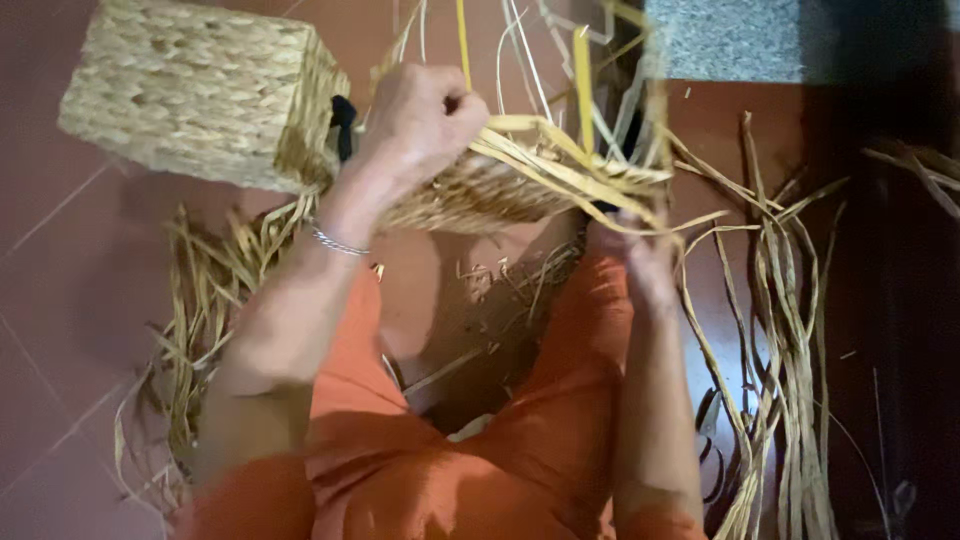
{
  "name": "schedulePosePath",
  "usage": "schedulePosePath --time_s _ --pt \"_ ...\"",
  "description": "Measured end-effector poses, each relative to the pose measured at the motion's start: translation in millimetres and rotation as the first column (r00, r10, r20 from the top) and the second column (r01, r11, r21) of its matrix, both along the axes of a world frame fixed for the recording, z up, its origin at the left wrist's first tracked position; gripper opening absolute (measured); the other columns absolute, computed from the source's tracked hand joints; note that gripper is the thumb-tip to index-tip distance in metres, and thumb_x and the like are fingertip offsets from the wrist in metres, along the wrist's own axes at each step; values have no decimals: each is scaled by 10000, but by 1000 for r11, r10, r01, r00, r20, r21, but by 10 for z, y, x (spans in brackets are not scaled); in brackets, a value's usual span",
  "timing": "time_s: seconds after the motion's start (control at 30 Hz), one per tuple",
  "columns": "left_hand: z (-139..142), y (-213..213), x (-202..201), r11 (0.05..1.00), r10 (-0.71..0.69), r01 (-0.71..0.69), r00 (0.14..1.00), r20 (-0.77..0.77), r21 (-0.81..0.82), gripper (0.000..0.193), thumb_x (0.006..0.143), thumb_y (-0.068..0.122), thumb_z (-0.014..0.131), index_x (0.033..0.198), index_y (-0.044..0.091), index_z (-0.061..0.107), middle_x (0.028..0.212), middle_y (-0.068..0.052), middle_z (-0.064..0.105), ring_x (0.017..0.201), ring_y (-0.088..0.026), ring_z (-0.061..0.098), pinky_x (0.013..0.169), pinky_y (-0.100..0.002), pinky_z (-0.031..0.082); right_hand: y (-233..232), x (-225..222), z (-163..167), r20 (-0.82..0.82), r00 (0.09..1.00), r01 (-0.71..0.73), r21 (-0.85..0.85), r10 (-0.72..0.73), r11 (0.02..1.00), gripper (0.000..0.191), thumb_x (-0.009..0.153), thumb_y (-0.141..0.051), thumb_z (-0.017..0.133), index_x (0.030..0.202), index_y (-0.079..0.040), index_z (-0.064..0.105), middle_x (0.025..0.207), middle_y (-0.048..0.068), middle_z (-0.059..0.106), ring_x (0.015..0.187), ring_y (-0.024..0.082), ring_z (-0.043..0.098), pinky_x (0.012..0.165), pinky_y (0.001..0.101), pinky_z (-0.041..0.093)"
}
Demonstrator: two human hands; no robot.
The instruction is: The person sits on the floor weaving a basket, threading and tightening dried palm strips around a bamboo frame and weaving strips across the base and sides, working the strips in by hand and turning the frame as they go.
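Note:
A half-woven straw basket [480, 190] rests across my knees, with loose yellow strands [560, 150] sticking up from its edge. My left hand [420, 120] is closed on the basket's upper rim and a bundle of strands. My right hand [640, 250] sits lower at the basket's right end, fingers pinched on a few strands that trail to the right. A thin silver bracelet [338, 243] circles my left wrist. My orange trousers [480, 440] fill the bottom of the view.
A finished rectangular woven basket [190, 95] lies on the red tile floor at upper left. Loose dried fibres are heaped at the left [205, 300] and in a long bundle at the right [790, 350]. A grey stone slab [730, 40] is at the top right.

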State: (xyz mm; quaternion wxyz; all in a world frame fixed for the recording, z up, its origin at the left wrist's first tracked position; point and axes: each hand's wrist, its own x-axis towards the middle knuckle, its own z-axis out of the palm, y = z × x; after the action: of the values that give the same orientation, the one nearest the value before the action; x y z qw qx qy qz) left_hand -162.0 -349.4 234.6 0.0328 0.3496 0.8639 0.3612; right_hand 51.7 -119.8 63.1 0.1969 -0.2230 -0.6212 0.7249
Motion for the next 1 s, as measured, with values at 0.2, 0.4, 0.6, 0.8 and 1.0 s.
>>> schedulePosePath --time_s 0.2,0.4,0.6,0.8,1.0 --pt "25 -1091 287 978 -11 11 1000 0 209 230 981 140 647 804 -7 660 644 -67 631 612 -107 597 544 -314 473 -442 107 308 -236 970 -8 -276 -60 961 628 1122 -275 671 1588 -45 318 1415 189 625 1245 356 709 1002 477 608" --pt "-282 -2115 853 982 30 -51 993 118 181 238 1035 170 611 877 17 703 684 -58 660 585 -115 596 509 -327 437 -1239 689 183 -261 965 -34 -34 24 999 676 1100 -214 656 1637 -164 248 1536 182 527 1290 303 667 1015 468 589" --pt "-556 -2856 1534 942 110 -161 977 182 294 176 1032 162 637 971 13 707 738 -41 655 662 -92 593 575 -285 465 -2120 1428 214 -95 995 41 5 -41 999 647 1051 -220 615 1611 -151 300 1499 200 517 1201 298 680 951 478 575" --pt "-571 -3344 2162 880 183 -302 928 325 366 255 970 94 693 1174 42 549 689 -61 575 637 -88 520 549 -264 385 -2717 2102 299 -138 981 158 134 -139 978 583 1123 -233 610 1631 -77 372 1482 146 514 1278 249 579 1083 450 517" --pt "-604 -3559 2380 831 -7 -163 953 304 532 164 1039 51 636 1152 53 518 904 -49 647 823 -79 660 646 -238 492 -2993 2266 259 -233 966 131 63 -113 989 544 1121 -208 566 1600 -59 357 1424 126 526 1266 233 609 1109 430 573"
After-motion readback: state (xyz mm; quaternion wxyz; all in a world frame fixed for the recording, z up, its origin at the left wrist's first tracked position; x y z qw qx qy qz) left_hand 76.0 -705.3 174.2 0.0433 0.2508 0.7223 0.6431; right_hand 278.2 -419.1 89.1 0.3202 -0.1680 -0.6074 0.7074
